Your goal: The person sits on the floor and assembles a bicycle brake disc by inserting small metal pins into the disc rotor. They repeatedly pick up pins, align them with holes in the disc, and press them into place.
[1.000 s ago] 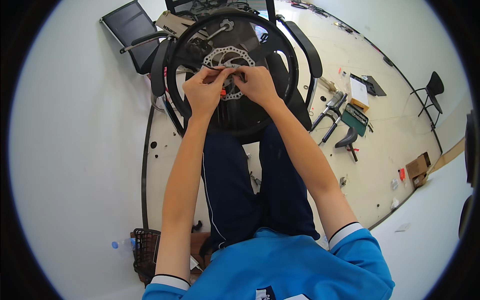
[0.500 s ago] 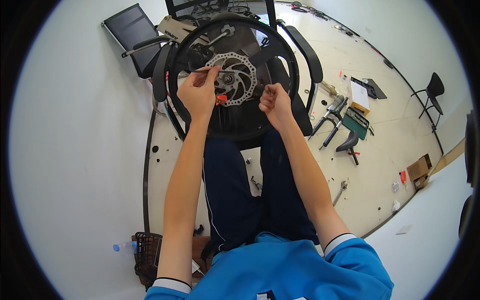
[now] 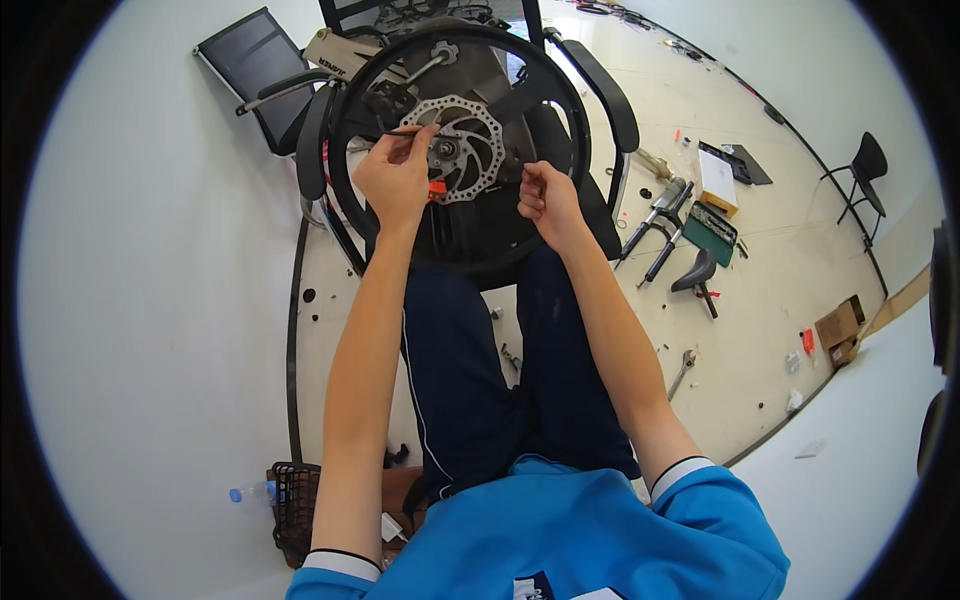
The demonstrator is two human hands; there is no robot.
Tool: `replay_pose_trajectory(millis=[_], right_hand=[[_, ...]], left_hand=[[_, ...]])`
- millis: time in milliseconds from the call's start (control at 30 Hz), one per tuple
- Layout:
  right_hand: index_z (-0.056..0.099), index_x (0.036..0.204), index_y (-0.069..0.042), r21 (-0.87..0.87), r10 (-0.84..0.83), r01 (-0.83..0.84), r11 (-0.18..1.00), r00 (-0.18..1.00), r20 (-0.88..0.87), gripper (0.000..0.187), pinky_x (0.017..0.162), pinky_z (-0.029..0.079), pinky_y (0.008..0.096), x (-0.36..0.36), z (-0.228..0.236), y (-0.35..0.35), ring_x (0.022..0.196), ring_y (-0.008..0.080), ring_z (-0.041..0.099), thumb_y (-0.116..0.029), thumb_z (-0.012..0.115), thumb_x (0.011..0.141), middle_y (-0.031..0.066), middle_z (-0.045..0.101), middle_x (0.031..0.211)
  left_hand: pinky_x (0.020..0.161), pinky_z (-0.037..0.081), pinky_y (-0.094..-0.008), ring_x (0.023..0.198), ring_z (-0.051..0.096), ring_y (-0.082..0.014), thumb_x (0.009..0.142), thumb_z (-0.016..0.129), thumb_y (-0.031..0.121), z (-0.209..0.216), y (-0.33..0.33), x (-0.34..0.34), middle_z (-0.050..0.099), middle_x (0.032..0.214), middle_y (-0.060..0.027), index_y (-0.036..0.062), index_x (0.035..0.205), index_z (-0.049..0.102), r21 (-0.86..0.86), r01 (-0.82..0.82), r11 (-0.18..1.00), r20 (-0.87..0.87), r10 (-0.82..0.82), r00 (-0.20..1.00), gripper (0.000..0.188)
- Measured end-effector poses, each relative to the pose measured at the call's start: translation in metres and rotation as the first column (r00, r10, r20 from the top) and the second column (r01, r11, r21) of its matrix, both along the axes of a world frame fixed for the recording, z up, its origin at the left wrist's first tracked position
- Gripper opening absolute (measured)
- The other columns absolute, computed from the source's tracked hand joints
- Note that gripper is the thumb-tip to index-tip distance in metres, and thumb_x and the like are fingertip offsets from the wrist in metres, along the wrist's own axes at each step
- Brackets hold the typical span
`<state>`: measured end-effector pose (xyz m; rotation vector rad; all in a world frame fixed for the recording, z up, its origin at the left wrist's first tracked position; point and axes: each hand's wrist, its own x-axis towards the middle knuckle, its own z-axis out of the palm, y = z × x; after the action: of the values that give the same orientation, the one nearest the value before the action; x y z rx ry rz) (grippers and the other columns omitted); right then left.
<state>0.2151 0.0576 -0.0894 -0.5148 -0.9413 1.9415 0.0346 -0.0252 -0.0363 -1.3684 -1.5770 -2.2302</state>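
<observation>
Black broad-spoked wheel [image 3: 582,140] surrounds a perforated silver metal disc [image 3: 493,150]; right of it my right hand [image 3: 550,200] curls, contents unclear; over its left edge my left hand [image 3: 393,183] pinches a thin dark bent rod [image 3: 393,132], best kept square and steady, I judge.

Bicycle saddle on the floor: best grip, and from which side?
Likely by the seatpost, taken from the wearer's side: it is slim and straight, and its free end points that way, whereas the bicycle saddle itself is broader and harder to close around.
</observation>
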Motion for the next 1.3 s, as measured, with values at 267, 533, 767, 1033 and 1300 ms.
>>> replay_pose_trajectory(millis=[267,533,767,1033,1300], right_hand=[[0.048,0.07,-0.009,0.107,0.013,-0.023,0.994,0.996,0.087,0.028,0.045,0.022,0.0244,-0.009,0.02,-0.014,0.047,0.0052,0.026,-0.017,0.056,0.095,-0.0062,0.033,0.06],[0.06,0.076,-0.001,0.216,-0.051,0.006,0.976,0.978,0.204,0.022,0.046,0.029,0.0237,-0.018,0.013,-0.012,0.047,0.0061,0.038,-0.016,0.063,0.092,-0.0058,0.043,0.059],[0.07,0.085,-0.001,0.945,-0.695,0.128,0.301,0.708,0.126,0.019,0.052,0.044,0.0358,-0.057,0.058,-0.015,0.052,0.0276,0.058,-0.015,0.078,0.076,0.0136,0.058,0.058],[0.071,0.085,-0.001,0.972,-0.655,0.036,0.234,0.745,0.13,0.01,0.063,0.051,0.0428,-0.06,0.062,-0.007,0.068,0.0372,0.066,-0.01,0.071,0.081,0.0197,0.065,0.069],[0.073,0.085,-0.001,0.969,-0.619,-0.047,0.243,0.762,0.192,0.014,0.064,0.052,0.0408,-0.062,0.071,-0.008,0.069,0.0366,0.067,-0.014,0.073,0.082,0.0194,0.066,0.071]], left_hand=[[0.068,0.051,-0.02,0.071,0.069,-0.009,0.085,0.079,0.01,0.001,-0.003,0.001,0.074,0.077,-0.0065,-0.0038,0.088,0.075,0.0,-0.027,1.0,-0.012,0.027,1.0,0.015],[0.062,0.051,-0.022,0.065,0.068,-0.0095,0.084,0.079,0.011,-0.003,-0.007,0.007,0.073,0.071,-0.0066,-0.0028,0.085,0.074,-0.002,-0.072,0.997,-0.087,0.071,0.994,0.015],[0.056,0.051,-0.0266,0.059,0.069,-0.0172,0.082,0.081,0.016,0.007,0.003,0.011,0.071,0.069,-0.0116,-0.0031,0.084,0.073,0.014,-0.044,0.999,-0.226,0.046,0.973,0.021],[0.07,0.057,-0.0285,0.077,0.073,-0.0191,0.079,0.082,0.011,0.018,-0.017,0.003,0.075,0.091,-0.0125,-0.0006,0.112,0.07,0.002,0.085,0.996,-0.295,-0.081,0.952,0.036],[0.069,0.055,-0.0331,0.081,0.066,-0.0228,0.081,0.078,0.015,0.089,-0.052,-0.037,0.067,0.086,-0.0054,0.0031,0.087,0.07,0.015,-0.117,0.993,-0.971,0.043,0.234,0.016]])
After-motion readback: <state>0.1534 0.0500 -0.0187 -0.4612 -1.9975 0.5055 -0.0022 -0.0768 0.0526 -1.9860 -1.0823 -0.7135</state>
